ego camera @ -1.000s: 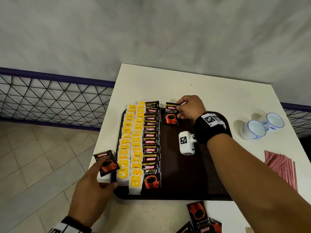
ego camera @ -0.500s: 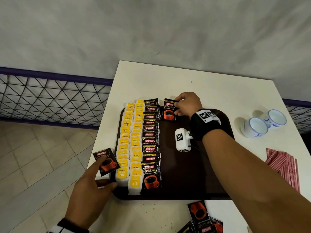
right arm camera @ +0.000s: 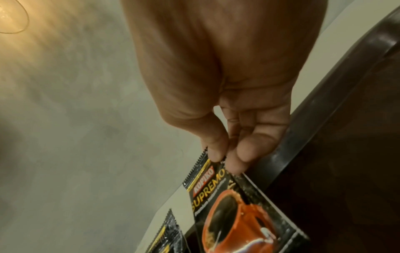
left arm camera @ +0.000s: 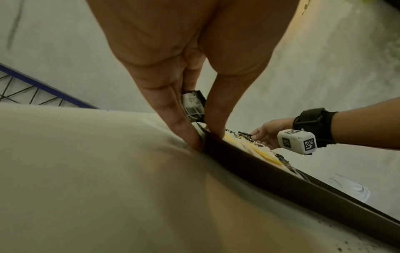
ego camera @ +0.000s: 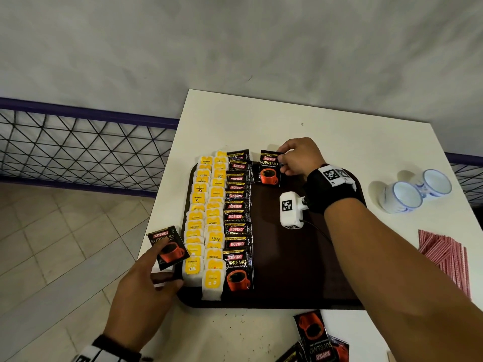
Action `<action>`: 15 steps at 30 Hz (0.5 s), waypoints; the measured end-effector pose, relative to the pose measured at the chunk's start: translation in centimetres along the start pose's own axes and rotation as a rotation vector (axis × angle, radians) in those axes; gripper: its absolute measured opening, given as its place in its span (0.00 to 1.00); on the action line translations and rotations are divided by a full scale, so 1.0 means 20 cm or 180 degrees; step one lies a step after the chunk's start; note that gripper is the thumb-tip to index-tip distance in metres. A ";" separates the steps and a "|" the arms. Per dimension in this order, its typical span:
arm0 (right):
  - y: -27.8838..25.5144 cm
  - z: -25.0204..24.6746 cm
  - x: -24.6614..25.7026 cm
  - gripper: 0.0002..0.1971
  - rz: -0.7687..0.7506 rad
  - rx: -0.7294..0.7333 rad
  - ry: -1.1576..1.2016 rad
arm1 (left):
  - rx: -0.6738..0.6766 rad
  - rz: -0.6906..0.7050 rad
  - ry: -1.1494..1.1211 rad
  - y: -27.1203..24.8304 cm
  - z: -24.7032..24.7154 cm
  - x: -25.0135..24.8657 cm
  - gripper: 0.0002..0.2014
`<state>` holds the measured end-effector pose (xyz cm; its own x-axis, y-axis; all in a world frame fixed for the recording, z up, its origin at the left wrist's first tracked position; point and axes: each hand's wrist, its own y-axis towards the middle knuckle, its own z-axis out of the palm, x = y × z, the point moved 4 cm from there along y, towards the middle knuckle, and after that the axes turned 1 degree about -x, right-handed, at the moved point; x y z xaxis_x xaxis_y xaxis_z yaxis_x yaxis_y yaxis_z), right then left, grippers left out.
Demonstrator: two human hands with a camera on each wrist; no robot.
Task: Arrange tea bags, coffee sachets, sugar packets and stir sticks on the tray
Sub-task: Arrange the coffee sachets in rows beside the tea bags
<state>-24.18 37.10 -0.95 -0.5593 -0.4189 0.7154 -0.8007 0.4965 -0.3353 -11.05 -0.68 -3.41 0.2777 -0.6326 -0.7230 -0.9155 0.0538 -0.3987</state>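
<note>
Coffee sachet [ego camera: 270,167] — in right hand [ego camera: 300,158]

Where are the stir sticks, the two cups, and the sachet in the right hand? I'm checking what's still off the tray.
stir sticks [ego camera: 448,257], head view, middle of the striped bundle.
cups [ego camera: 403,196], head view, nearer cup's inside.
coffee sachet [ego camera: 269,169], head view, printed front.

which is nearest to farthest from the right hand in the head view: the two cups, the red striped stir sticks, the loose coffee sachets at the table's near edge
From the right hand, at the tray's far edge:
1. Two cups, off to its right on the table.
2. Red striped stir sticks, right side, nearer the person.
3. Loose coffee sachets, at the table's near edge, below the tray.
</note>
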 end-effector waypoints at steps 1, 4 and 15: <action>0.00 -0.01 0.00 0.08 0.0013 -0.0002 0.0014 | -0.0001 -0.0008 -0.0032 0.00 0.00 0.00 0.42; 0.01 -0.02 -0.01 0.10 0.0035 -0.0045 0.0080 | -0.0016 -0.0058 -0.0171 0.00 0.01 0.00 0.42; 0.01 0.05 0.01 0.10 0.0168 0.0144 0.0195 | -0.0039 -0.0528 -0.1259 0.04 0.03 0.00 0.42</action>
<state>-24.61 36.33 -1.50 -0.5880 -0.3449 0.7316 -0.7800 0.4812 -0.4000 -11.60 -0.19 -3.95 0.5095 -0.2868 -0.8113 -0.8518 -0.0343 -0.5228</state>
